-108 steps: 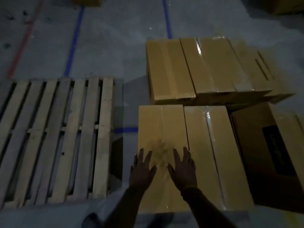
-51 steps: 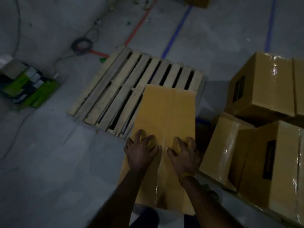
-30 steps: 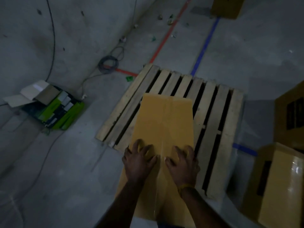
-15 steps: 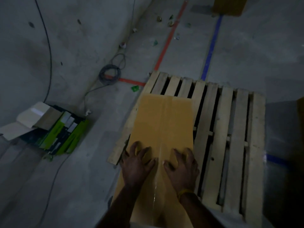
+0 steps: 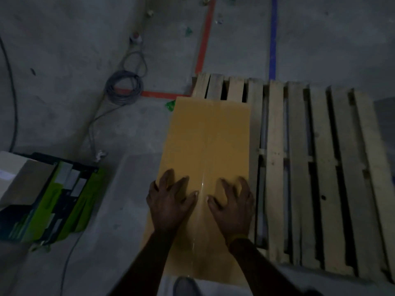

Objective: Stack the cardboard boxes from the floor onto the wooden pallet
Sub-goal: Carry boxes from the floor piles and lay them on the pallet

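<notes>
Your hands lie spread on the top of a cardboard box, over the pallet's left edge.

Your left hand (image 5: 171, 201) and right hand (image 5: 232, 205) press flat on the box (image 5: 208, 146), fingers splayed, thumbs nearly meeting at its taped seam; the right one is blurred. The box hides the left slats of the pallet (image 5: 320, 167) stretching away to your right. Left of your hands sits a green carton (image 5: 49, 197), cut off by the frame, with a cable coil (image 5: 124, 87) beyond it.

The cardboard box (image 5: 208, 150) covered the left boards of the wooden pallet (image 5: 320, 171), whose near right corner ran off the frame. The right hand (image 5: 232, 202) was motion-blurred at its fingertips. The green carton (image 5: 49, 197) was cut by the left edge.
</notes>
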The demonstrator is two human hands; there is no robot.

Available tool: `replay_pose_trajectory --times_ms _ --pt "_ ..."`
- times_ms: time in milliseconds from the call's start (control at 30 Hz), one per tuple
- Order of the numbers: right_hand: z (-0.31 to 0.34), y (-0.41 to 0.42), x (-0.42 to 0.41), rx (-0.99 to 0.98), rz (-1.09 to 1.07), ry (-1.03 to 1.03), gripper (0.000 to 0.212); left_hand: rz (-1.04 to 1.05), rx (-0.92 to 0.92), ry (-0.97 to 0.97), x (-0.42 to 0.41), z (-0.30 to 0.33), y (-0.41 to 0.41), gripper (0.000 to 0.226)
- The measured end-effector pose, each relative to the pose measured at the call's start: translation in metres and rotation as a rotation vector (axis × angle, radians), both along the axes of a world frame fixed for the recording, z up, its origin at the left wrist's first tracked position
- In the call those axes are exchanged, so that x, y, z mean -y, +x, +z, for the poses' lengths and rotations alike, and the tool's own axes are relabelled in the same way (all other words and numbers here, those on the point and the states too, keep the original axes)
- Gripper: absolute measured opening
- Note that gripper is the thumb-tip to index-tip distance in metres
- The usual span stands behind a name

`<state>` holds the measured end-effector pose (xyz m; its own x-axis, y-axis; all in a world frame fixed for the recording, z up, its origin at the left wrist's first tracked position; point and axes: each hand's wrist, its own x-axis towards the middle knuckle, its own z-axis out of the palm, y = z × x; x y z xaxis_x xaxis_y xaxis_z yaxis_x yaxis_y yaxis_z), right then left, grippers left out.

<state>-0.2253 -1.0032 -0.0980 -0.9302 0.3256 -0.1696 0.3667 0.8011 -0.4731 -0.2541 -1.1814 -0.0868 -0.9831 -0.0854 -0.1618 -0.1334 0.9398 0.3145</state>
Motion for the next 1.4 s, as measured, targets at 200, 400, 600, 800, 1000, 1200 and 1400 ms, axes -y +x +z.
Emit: replay_pose_trajectory --times_ms 200,400,600,800,1000,1200,1400 --pt "-0.057 -0.016 0.027 0.007 -0.002 -0.005 0.07 -0.015 -0.027 0.049 0.028 -0.06 -0.022 0.064" --pt "-0.099 -0.027 0.033 0.039 0.018 -0.04 0.07 0.005 -0.037 0.062 0.036 -0.106 -0.03 0.067" --pt "-0.128 -0.028 0.035 0.224 0.162 0.012 0.08 0.007 0.077 0.081 0.046 -0.141 -0.029 0.069" --pt "-0.109 -0.029 0.027 0.323 0.219 -0.022 0.08 -0.104 0.215 -0.066 0.035 -0.116 -0.028 0.072" --pt "-0.026 -0.001 -0.01 0.34 0.183 0.026 0.072 -0.153 0.242 -0.019 -0.012 -0.041 0.011 0.07" --pt "0.077 0.053 -0.083 0.296 0.155 0.038 0.071 -0.223 0.207 0.099 -0.105 0.058 0.067 0.069" --pt "0.181 0.105 -0.183 0.226 0.157 0.075 0.067 -0.26 0.154 0.07 -0.2 0.164 0.112 0.07"
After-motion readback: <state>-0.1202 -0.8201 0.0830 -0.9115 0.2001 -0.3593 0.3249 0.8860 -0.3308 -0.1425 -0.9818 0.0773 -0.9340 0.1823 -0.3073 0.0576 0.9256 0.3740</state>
